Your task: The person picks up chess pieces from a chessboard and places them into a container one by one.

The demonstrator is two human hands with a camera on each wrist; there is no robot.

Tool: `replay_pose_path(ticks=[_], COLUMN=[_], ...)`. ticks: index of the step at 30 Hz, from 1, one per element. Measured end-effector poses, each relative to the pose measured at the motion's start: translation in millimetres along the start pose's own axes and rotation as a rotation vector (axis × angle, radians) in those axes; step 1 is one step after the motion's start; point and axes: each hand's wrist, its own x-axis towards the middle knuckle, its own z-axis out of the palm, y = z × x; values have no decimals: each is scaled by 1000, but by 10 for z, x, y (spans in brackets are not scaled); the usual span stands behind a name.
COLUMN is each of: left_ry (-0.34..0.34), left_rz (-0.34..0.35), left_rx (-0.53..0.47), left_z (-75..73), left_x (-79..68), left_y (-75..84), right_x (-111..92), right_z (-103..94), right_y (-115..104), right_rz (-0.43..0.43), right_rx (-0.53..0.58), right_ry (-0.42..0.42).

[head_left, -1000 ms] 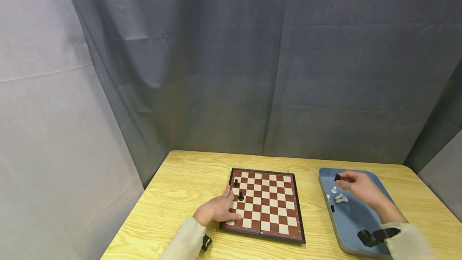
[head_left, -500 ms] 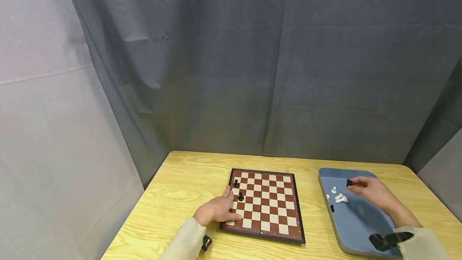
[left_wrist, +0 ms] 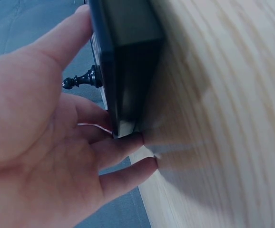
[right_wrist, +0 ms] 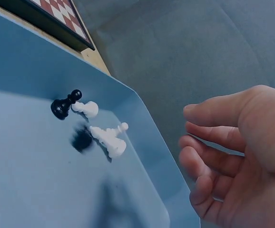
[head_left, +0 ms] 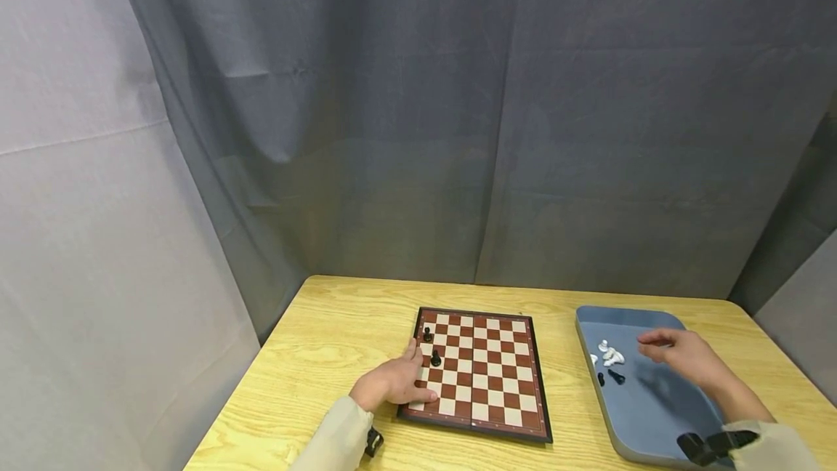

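Observation:
My left hand (head_left: 394, 378) rests at the left edge of a red-and-cream chessboard (head_left: 493, 380), thumb on top. In the left wrist view its lower fingertips (left_wrist: 149, 164) touch the table beside the board's dark side. Two black chess pieces, one at the back (head_left: 428, 334) and one nearer (head_left: 435, 357), stand upright by that hand. My right hand (head_left: 680, 358) hovers over a blue tray (head_left: 654, 413), fingers loosely bent, holding nothing. Below it a black chess piece (head_left: 616, 376), blurred in the right wrist view, is beside white chess pieces (right_wrist: 110, 141) and a black pawn (right_wrist: 66, 104).
The wooden table (head_left: 333, 340) extends left of the board, and a strip of it separates board and tray. The tray has raised walls (right_wrist: 142, 109). Grey curtains (head_left: 392, 129) hang behind the table.
My right hand has moved rightward over the tray and let go of the black chess piece, which has dropped toward the white ones. The left hand has stayed at the board.

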Motion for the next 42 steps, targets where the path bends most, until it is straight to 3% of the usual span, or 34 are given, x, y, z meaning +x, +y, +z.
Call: replay_pose_path(ticks=[6,12,19,27,42], left_ry=[4,4,2,6,8], left_rz=[-3,0,-2,-6,-1], left_rx=[0,2,3,-11,12], left_z=[-1,-8,5,17,29], left_x=[-1,-15,-1,6,12], left_y=[-4,1,-12,-17,-24], right_x=[-16,-29,11,119,263], right_z=[80,235,505,867,1509], right_y=[-76,-343,-692,-939,-1322], right_rz=[-50,-98,-165,-255,-313], right_rx=[-21,4,79,148,207], right_ry=[31,42,8,-12,-115])
